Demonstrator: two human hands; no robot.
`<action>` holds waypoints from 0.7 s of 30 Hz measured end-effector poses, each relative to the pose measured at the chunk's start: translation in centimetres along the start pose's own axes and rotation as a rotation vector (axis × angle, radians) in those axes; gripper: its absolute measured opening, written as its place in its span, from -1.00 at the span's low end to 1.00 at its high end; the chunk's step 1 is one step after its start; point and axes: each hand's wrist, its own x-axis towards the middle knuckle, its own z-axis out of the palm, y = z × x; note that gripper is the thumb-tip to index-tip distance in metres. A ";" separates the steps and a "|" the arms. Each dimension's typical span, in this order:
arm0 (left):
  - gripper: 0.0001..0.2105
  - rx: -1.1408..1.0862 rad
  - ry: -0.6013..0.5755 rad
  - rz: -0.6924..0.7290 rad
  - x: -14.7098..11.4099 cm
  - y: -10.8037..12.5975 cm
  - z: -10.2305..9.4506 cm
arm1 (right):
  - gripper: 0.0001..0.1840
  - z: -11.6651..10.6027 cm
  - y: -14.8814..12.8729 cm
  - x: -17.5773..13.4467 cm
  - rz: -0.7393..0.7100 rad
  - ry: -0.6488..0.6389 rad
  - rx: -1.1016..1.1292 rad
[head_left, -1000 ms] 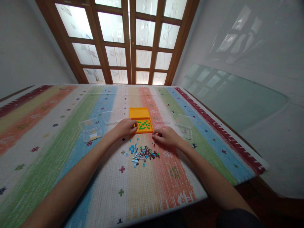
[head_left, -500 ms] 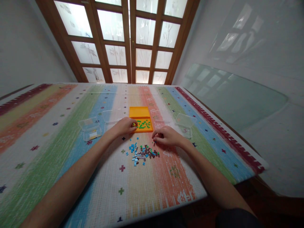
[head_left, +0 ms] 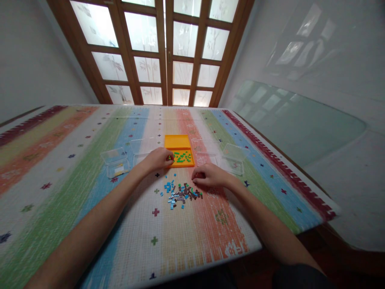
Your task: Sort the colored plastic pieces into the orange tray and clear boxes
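Note:
My left hand reaches over the left side of an open orange box. Its fingertips are pinched low inside, close to small green building bricks spread over the box's floor; whatever they grip is hidden. To the right of the box, just above the tablecloth, is my right hand. The fingers are curled with thumb and forefinger together, and anything between them is too small to name. Nearer to me lies a loose pile of small brown bricks, with blue bricks on its left and a few green ones among them.
Clear plastic cases with raised lids flank the orange box: one on the left holding something yellow and white, another on the right. More clear cases are partly behind my hands. A striped cloth covers the table; a wall stands at the right.
My right hand's fingers have drawn closer together, and the small brown brick seen beneath them is no longer visible there. My left hand has stayed at the box's left side.

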 end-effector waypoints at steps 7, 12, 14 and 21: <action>-0.75 -0.008 0.007 0.024 -0.1 0.0 -0.2 | -0.87 0.4 -0.6 0.3 0.042 0.014 -0.049; -0.76 0.005 0.032 0.024 -0.1 0.0 -0.1 | -0.89 0.3 -0.7 0.4 0.026 0.033 -0.047; -0.77 0.010 0.028 0.023 -0.1 0.0 -0.1 | -0.88 -0.1 -0.6 0.6 0.011 0.073 -0.026; -0.76 0.007 0.014 0.029 -0.1 0.1 0.1 | -0.83 -1.7 0.1 2.4 -0.001 0.241 -0.059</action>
